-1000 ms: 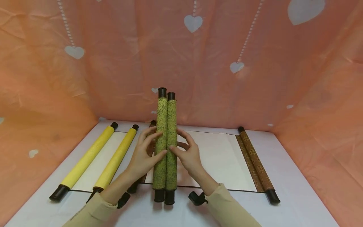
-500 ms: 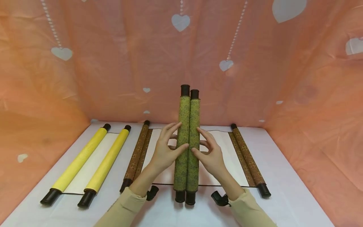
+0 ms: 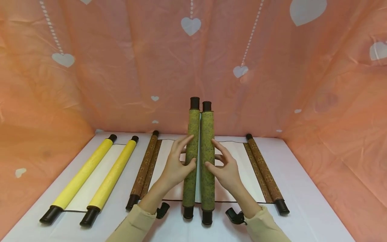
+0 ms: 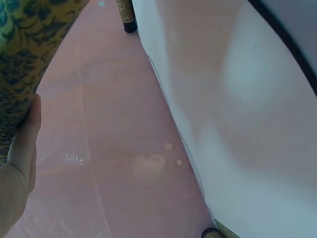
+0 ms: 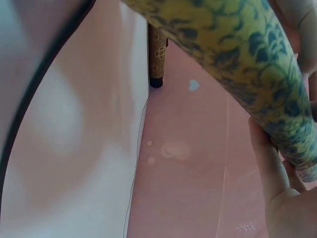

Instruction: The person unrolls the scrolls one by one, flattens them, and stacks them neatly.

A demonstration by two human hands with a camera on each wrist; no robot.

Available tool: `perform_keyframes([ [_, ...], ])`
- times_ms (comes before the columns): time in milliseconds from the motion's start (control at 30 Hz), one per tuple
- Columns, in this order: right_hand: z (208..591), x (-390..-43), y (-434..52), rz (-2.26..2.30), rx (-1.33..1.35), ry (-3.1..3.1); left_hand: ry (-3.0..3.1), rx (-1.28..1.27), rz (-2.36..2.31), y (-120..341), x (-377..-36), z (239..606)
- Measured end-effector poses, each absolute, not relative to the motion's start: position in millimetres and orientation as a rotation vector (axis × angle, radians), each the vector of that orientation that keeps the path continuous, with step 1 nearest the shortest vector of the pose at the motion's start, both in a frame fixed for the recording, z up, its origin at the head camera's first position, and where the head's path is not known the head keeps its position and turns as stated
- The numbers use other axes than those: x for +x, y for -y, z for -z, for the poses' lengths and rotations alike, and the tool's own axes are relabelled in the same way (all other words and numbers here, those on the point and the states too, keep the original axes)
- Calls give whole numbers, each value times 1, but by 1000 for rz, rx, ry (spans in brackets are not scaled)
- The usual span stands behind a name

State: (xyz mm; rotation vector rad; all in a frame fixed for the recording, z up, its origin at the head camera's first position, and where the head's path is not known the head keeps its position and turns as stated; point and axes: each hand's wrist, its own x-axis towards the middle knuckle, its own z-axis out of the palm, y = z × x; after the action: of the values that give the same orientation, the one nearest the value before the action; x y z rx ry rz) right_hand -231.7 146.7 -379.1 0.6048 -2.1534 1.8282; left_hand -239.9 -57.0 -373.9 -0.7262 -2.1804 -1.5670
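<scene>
As the green scroll [image 3: 199,161] sinks nearer the table [image 3: 302,201], a gap opens between its rollers — unrolling begins. Left hand [image 3: 175,166] and right hand [image 3: 225,168] each pinch a roller.

Olive-green floral-patterned scroll [image 3: 199,161], plain yellow scroll [image 3: 90,174], brown medallion-patterned scroll [image 3: 264,171], white-hearted orange backdrop [image 3: 272,84].

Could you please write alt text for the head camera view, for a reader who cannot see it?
Two hands, left hand and right hand, each grip one roller of a green scroll held above an open brown scroll on a white table. A yellow scroll lies left.
</scene>
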Motion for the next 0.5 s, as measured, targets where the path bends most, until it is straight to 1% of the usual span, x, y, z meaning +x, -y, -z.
perform_keyframes([
  [333,383,-237,-155,-1862,621,2151,2233,-701,1636,60,-242,380],
  [500,386,-242,-158,-1862,582,2191,2247,-681,1565,59,-245,381],
])
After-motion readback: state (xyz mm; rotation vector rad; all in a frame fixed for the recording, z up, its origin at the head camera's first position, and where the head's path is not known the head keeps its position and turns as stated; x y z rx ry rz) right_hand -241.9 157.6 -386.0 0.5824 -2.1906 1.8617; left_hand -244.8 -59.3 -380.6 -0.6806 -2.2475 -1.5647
